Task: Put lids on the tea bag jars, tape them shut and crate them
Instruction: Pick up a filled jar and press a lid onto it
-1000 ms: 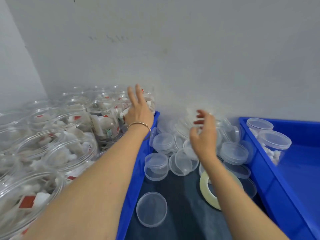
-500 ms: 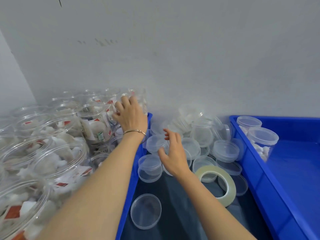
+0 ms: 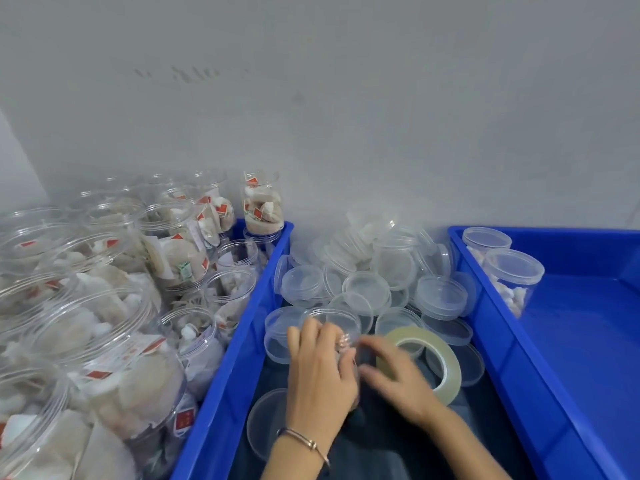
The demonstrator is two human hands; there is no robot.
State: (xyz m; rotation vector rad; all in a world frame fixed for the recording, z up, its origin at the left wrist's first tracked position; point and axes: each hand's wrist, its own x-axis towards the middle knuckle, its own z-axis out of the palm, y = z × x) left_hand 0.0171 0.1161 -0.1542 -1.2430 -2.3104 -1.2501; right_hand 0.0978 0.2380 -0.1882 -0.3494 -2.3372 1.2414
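Observation:
My left hand (image 3: 318,379) is wrapped around a clear jar of tea bags (image 3: 341,344), held just above the dark surface between the two crates. A clear lid (image 3: 332,318) sits at the jar's top. My right hand (image 3: 398,379), blurred, pinches the lid's right rim with thumb and fingers. A roll of clear tape (image 3: 446,358) stands tilted right behind my right hand. Many open jars of tea bags (image 3: 104,341) fill the blue crate on the left (image 3: 242,341). Two lidded jars (image 3: 512,271) stand at the back of the blue crate on the right (image 3: 502,341).
A heap of loose clear lids (image 3: 367,265) lies against the grey wall between the crates. One lid (image 3: 266,420) lies flat beside my left wrist. A jar of tea bags (image 3: 261,206) stands high at the left crate's back corner.
My left hand came away from the left crate's jars with one jar and moved down to the middle. My right hand left the lid pile and met it at the jar's top.

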